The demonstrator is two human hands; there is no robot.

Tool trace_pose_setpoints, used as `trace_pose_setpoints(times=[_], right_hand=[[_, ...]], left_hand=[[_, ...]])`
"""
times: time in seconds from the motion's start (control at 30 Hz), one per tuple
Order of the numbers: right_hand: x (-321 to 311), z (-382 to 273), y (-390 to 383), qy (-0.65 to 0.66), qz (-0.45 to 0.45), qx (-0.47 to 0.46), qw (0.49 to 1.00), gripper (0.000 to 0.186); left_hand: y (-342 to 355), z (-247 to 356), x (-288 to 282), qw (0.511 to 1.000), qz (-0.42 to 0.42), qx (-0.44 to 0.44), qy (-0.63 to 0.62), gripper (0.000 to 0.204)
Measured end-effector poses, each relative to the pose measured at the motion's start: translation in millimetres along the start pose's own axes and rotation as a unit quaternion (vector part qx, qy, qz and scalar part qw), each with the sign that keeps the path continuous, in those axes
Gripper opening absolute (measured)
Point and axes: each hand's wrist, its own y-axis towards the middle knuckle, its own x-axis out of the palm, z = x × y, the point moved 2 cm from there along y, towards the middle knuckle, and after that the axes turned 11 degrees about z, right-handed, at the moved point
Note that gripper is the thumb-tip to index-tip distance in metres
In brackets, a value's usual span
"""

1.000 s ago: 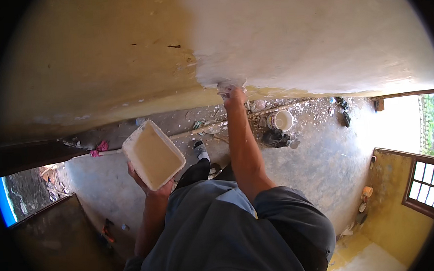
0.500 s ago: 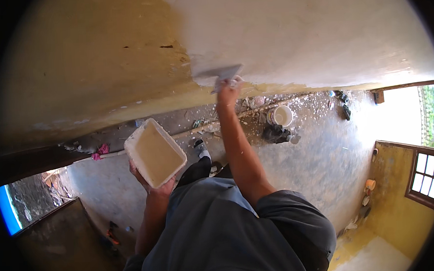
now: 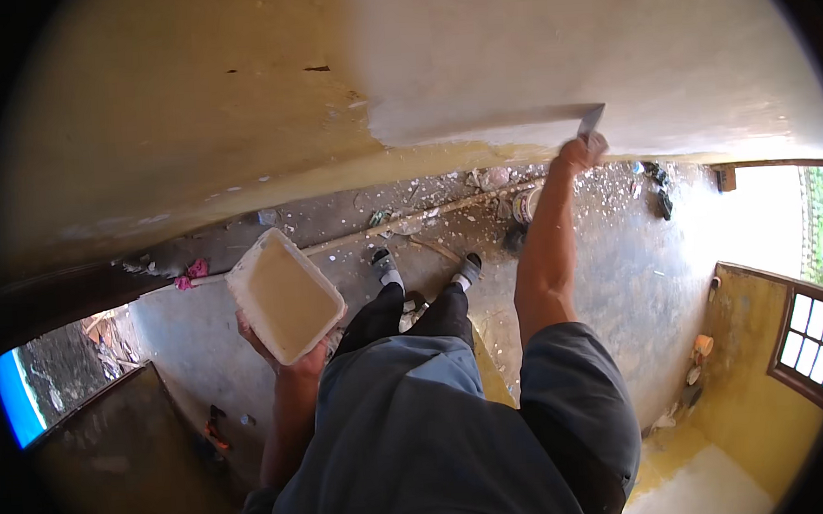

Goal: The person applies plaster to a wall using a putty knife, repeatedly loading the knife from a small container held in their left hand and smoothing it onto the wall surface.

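My left hand (image 3: 298,363) is closed around the underside and near edge of a white rectangular tub (image 3: 333,319), whose inside is coated with pale beige putty (image 3: 288,296). Out to the right, my right hand (image 3: 581,153) grips a putty knife (image 3: 591,119); its handle is mostly hidden in the fingers. The blade meets the wall on its freshly coated whitish part (image 3: 531,46). A darker streak runs leftward from the blade along the wall. Left of the coat, the wall is bare yellow (image 3: 170,93), with small dark gouges.
A long pole (image 3: 419,217) lies along the wall's foot among white splatters. A white bucket (image 3: 524,204) is partly behind my right forearm, with a dark bag beside it. My sandalled feet (image 3: 428,267) stand on the grey floor. A bright doorway (image 3: 763,211) and a barred window (image 3: 814,334) are at right.
My right hand has swept the putty knife rightward along the wall, leaving a streak. The tub in my left hand has shifted slightly left. Both feet now show.
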Motion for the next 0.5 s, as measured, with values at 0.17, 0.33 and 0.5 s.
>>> trace_pose_setpoints(times=[0.17,0.33,0.5], right_hand=[[-9.8,-68.0,-154.5,-0.001,-0.090,-0.051,0.995,0.023],[-17.9,-67.7,-294.1,0.021,-0.160,0.046,0.986,0.017],[-32.0,-31.1,-369.9,-0.035,-0.241,0.167,0.955,0.018]], left_hand=[[-5.8,3.2,4.1,0.998,-0.066,-0.018,0.007,0.080],[-1.2,7.5,13.9,0.999,-0.047,0.002,0.023,0.074],[7.5,6.3,18.6,0.993,-0.121,-0.009,0.014,0.077]])
